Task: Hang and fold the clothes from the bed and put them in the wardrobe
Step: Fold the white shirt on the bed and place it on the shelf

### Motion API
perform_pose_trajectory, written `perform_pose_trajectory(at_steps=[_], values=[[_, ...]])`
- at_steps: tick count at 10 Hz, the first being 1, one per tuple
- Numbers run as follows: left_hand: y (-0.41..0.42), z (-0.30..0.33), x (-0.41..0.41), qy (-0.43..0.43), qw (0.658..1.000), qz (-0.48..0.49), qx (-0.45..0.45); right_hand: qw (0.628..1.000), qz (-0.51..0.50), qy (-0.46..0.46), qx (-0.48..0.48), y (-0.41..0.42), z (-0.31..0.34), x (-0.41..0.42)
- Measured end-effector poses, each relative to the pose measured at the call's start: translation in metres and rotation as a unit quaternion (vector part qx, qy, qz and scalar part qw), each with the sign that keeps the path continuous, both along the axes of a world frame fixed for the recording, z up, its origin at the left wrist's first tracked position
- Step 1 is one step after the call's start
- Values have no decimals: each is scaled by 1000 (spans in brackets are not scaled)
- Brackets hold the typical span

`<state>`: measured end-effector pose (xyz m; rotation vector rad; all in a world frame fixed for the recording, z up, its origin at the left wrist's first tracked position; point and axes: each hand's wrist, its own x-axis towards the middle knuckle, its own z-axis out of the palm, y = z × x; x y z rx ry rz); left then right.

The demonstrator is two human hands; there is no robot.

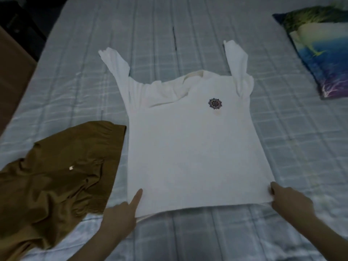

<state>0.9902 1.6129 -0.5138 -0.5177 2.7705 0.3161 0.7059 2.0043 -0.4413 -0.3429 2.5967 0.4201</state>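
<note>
Both hands sit right at the near edge of my view, on the hem of the white t-shirt [190, 151]. On the left hand [120, 213] I see the index finger stretched straight out, its tip resting on the shirt's near-left corner, while the other fingers curl under at the hem; whether they grip cloth I cannot tell. Over on the right hand [290, 201] the fingers curl round the near-right corner and I see the fabric bunched where they pinch it.

Now the shirt itself: it lies spread flat on the bed [188, 21], front side up, hem toward me and collar at the far end. Both sleeves point away toward the far side, the left one angled out, the right one more upright and creased at the shoulder. I spot a small dark round flower-like print [215, 103] on the chest, right of centre, with a faint stain just below it.

Just beside the shirt on the left lies a crumpled brown garment [62, 174], its edge close to the shirt's side, with a small pale tag showing. Far right on the checked grey-blue bedcover rests a pillow [318, 53] with a blue and green picture print, well apart from the shirt.
</note>
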Motion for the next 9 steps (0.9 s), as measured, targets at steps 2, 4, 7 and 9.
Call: perform_pose_trajectory(at_steps=[2, 4, 7, 9], values=[[37, -27, 51, 31, 987, 19, 156, 974, 67, -198, 88, 62, -34, 93], [38, 43, 5, -403, 911, -45, 76, 953, 55, -270, 127, 41, -25, 74], [-46, 27, -150, -27, 998, -25, 56, 985, 147, -86, -26, -75, -24, -18], [-98, 5, -278, 129, 991, 27, -13, 971, 184, -28, -152, -122, -54, -116]])
